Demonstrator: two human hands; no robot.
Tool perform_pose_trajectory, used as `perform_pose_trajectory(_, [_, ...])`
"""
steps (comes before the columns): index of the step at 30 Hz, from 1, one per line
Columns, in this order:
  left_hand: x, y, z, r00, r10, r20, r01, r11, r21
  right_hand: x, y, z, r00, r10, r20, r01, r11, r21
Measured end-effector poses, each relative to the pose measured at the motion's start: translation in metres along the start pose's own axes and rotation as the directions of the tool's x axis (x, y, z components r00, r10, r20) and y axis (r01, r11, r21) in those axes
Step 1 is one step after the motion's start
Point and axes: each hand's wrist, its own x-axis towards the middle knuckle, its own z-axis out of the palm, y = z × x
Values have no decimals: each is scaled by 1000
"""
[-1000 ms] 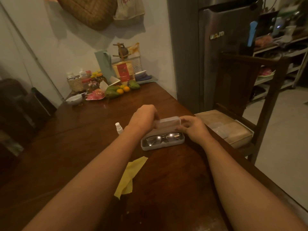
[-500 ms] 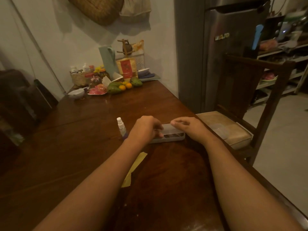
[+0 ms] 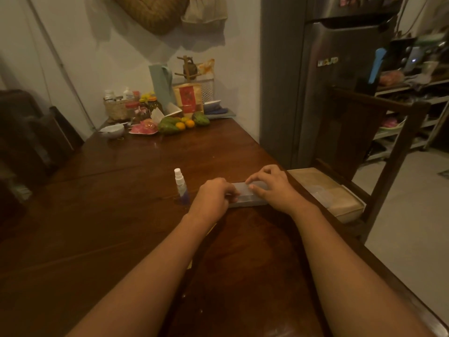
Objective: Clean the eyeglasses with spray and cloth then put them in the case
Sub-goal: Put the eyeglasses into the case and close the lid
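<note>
The clear plastic eyeglass case [image 3: 245, 195] lies on the dark wooden table [image 3: 121, 215] with its lid down. The eyeglasses are hidden inside it. My left hand [image 3: 213, 197] grips the case's left end, and my right hand [image 3: 272, 187] presses its fingers on the lid at the right end. A small spray bottle [image 3: 181, 186] with a white cap stands just left of my left hand. The yellow cloth is almost wholly hidden under my left forearm.
Fruit [image 3: 179, 124], jars, a basket [image 3: 116, 109] and a bowl [image 3: 113, 130] crowd the table's far end by the wall. A wooden chair [image 3: 379, 147] with a cushion [image 3: 325, 190] stands at the table's right edge, with a fridge [image 3: 340, 76] behind it.
The case lid was up with the eyeglasses showing inside; both hands have brought it down flat. The view has shifted, and my left forearm now covers the cloth.
</note>
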Motion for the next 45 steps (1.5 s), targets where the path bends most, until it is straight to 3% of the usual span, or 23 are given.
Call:
perform_pose_trajectory(4, [3, -9, -1, 996, -7, 84, 5, 1000, 15, -3, -15, -2, 989, -100, -109, 85, 987, -135])
perform_pose_trajectory(8, [-5, -30, 5, 991, 32, -126, -32, 999, 0, -13, -23, 2, 977, -184, -104, 155, 959, -237])
perform_pose_trajectory(17, [-8, -33, 11, 973, 22, -229, -32, 999, -40, -26, -44, 10, 994, -43, -98, 10, 949, -316])
perform_pose_trajectory(19, [3, -27, 0, 997, -59, -56, 59, 998, -8, -27, -46, 13, 992, -38, -123, -5, 944, -329])
perform_pose_trajectory(21, [16, -20, -15, 951, -192, 242, 180, 981, 68, -28, -46, 16, 987, -54, -151, 2, 946, -324])
perform_pose_trajectory(23, [22, -18, -15, 937, -186, 296, 163, 981, 101, -29, -45, 18, 984, -51, -170, -6, 948, -317])
perform_pose_trajectory(28, [16, -29, 4, 986, -125, 108, 115, 989, 96, -34, -43, 23, 970, -79, -231, 4, 951, -310])
perform_pose_trajectory(33, [5, -37, 28, 966, -18, -257, 20, 1000, 7, -38, -44, 28, 952, -119, -281, 23, 946, -325])
perform_pose_trajectory(42, [0, -37, 33, 933, 49, -358, -43, 999, 23, -37, -41, 30, 945, -150, -291, 50, 944, -325])
perform_pose_trajectory(45, [-3, -39, 40, 919, -18, -395, 1, 999, -42, -38, -39, 32, 945, -147, -292, 44, 942, -333])
